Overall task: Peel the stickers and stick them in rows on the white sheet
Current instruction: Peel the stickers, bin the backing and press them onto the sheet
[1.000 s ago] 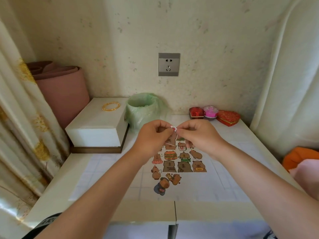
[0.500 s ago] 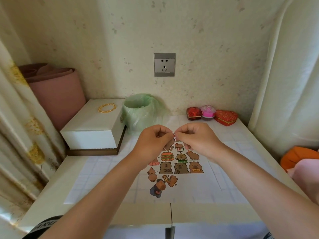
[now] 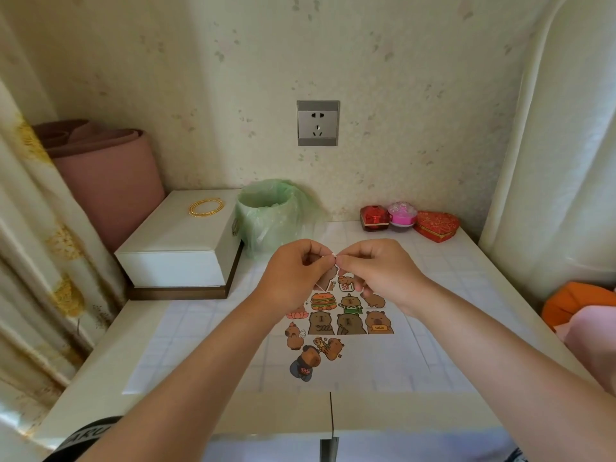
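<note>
You've got: white sheet (image 3: 200,355) – matt paper; stickers (image 3: 348,323) – glossy print; bin liner (image 3: 266,211) – thin crinkly plastic, transluc.; box (image 3: 176,241) – smooth, semi-gloss; socket plate (image 3: 317,123) – brushed-metal look.

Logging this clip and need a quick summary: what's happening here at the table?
A person's left hand and right hand pinch one brown sticker between their fingers, held above the white sheet, apparently peeling its backing. About a dozen cartoon stickers already lie on the sheet in rough rows. This one is not yet stuck down.

Sticker (image 3: 330,278) slightly lower than before
</note>
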The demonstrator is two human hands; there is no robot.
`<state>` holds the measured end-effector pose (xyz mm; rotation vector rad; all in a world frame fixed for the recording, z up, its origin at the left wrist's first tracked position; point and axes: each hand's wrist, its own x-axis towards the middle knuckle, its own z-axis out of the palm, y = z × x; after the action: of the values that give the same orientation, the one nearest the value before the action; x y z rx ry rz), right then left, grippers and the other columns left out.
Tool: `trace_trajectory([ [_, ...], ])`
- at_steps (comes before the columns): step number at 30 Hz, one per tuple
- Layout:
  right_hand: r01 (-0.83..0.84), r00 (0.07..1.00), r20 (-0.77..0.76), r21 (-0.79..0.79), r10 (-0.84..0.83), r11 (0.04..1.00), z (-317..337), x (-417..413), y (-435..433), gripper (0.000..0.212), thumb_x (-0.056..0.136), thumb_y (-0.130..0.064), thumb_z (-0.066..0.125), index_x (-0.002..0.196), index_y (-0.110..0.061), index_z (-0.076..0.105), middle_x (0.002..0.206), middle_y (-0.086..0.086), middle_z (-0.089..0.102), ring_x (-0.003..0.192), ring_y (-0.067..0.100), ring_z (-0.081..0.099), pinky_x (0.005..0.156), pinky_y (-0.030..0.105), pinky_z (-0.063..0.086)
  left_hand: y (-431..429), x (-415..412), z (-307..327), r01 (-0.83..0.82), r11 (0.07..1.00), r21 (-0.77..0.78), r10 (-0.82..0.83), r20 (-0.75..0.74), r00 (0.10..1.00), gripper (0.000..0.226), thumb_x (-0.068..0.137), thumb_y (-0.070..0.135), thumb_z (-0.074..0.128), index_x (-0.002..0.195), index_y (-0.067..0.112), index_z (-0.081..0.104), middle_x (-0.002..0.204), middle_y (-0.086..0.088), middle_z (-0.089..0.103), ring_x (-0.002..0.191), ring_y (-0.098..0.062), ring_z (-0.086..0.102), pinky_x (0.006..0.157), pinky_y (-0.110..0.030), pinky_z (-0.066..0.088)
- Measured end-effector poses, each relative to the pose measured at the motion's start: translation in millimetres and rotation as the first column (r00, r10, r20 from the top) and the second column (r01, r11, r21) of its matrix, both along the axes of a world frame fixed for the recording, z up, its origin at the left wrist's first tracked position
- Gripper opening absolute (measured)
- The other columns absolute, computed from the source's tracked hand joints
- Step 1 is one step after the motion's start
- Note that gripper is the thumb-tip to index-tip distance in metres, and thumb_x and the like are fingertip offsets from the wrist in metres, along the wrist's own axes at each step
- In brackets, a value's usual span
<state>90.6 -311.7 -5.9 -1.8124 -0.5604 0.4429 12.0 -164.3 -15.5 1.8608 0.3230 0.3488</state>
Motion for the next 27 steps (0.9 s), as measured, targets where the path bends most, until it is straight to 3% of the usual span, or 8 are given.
trace_trajectory([
  [2, 0.041, 0.992, 0.123, -0.061, -0.033, 0.997, -1, -2, 2, 0.011, 0.091, -0.017, 0.069, 0.084, -0.013, 0.077, 0.055, -0.008, 0.067, 0.042, 0.003, 0.051, 0.044, 0.018, 0.039, 1, 1, -3, -0.021, 0.998, 0.064, 0.022, -0.012, 1.000, 0.004, 0.093, 0.014, 0.066, 0.090, 0.013, 0.069, 0.073, -0.008, 0.074, 0.067, -0.028, 0.069, 0.074, -0.042, 0.062],
  [4, 0.073, 0.986, 0.154, -0.053, -0.064, 0.996, -3, -3, 4, 0.012, 0.090, -0.017, 0.069, 0.083, -0.013, 0.078, 0.063, -0.005, 0.071, 0.043, 0.004, 0.052, 0.044, 0.018, 0.039, 0, 2, -5, -0.044, 0.996, 0.076, 0.045, -0.008, 0.999, 0.006, 0.093, 0.015, 0.065, 0.089, 0.014, 0.068, 0.071, -0.005, 0.073, 0.064, -0.024, 0.069, 0.071, -0.042, 0.061],
  [6, 0.061, 0.998, -0.004, 0.025, -0.061, 0.998, -3, -3, 6, 0.014, 0.091, -0.020, 0.067, 0.087, -0.011, 0.077, 0.078, 0.002, 0.074, 0.051, 0.010, 0.055, 0.047, 0.023, 0.042, 0, 1, -4, -0.065, 0.997, 0.031, 0.065, 0.007, 0.998, 0.008, 0.094, 0.013, 0.063, 0.088, 0.011, 0.068, 0.065, -0.002, 0.070, 0.056, -0.013, 0.063, 0.061, -0.031, 0.056],
  [9, 0.008, 0.959, -0.282, 0.128, 0.028, 0.992, -1, 0, 6, 0.022, 0.092, -0.026, 0.068, 0.099, -0.007, 0.075, 0.084, 0.001, 0.073, 0.059, 0.014, 0.054, 0.051, 0.026, 0.043, 0, -1, 2, -0.074, 0.997, -0.032, 0.074, 0.026, 0.997, 0.012, 0.095, 0.013, 0.062, 0.086, 0.008, 0.069, 0.063, -0.003, 0.067, 0.051, -0.009, 0.057, 0.056, -0.021, 0.049],
  [13, -0.035, 0.915, -0.392, 0.158, 0.096, 0.987, 1, 5, 2, 0.027, 0.092, -0.026, 0.068, 0.108, -0.004, 0.072, 0.085, 0.001, 0.068, 0.060, 0.013, 0.054, 0.050, 0.024, 0.043, -2, -3, 6, -0.008, 0.998, -0.067, 0.012, 0.051, 0.999, 0.009, 0.094, 0.013, 0.063, 0.090, 0.008, 0.068, 0.069, -0.005, 0.068, 0.056, -0.011, 0.058, 0.056, -0.020, 0.048],
  [21, -0.011, 0.963, -0.267, 0.137, 0.048, 0.990, 2, 4, -2, 0.017, 0.090, -0.018, 0.072, 0.101, -0.006, 0.075, 0.078, 0.001, 0.071, 0.056, 0.013, 0.053, 0.050, 0.025, 0.043, -4, -5, 8, 0.016, 0.994, -0.104, -0.008, 0.072, 0.997, 0.006, 0.093, 0.007, 0.063, 0.089, 0.007, 0.068, 0.060, -0.001, 0.063, 0.050, -0.009, 0.052, 0.050, -0.017, 0.045],
  [25, -0.016, 0.998, -0.064, 0.061, 0.020, 0.998, 4, 0, -3, 0.009, 0.090, -0.017, 0.072, 0.094, -0.011, 0.077, 0.067, -0.006, 0.071, 0.054, 0.008, 0.054, 0.050, 0.024, 0.046, -4, -5, 8, -0.012, 0.985, -0.175, 0.021, 0.046, 0.999, 0.007, 0.091, 0.009, 0.066, 0.096, 0.010, 0.071, 0.076, -0.007, 0.069, 0.063, -0.012, 0.062, 0.060, -0.019, 0.053],
  [27, -0.012, 0.998, -0.063, 0.077, 0.017, 0.997, 4, 0, -3, 0.008, 0.090, -0.017, 0.072, 0.093, -0.012, 0.078, 0.070, -0.003, 0.073, 0.054, 0.009, 0.054, 0.051, 0.025, 0.046, -3, -5, 8, -0.015, 0.982, -0.189, 0.025, 0.050, 0.998, 0.008, 0.091, 0.010, 0.068, 0.098, 0.013, 0.071, 0.081, -0.008, 0.071, 0.067, -0.013, 0.065, 0.062, -0.021, 0.055],
])
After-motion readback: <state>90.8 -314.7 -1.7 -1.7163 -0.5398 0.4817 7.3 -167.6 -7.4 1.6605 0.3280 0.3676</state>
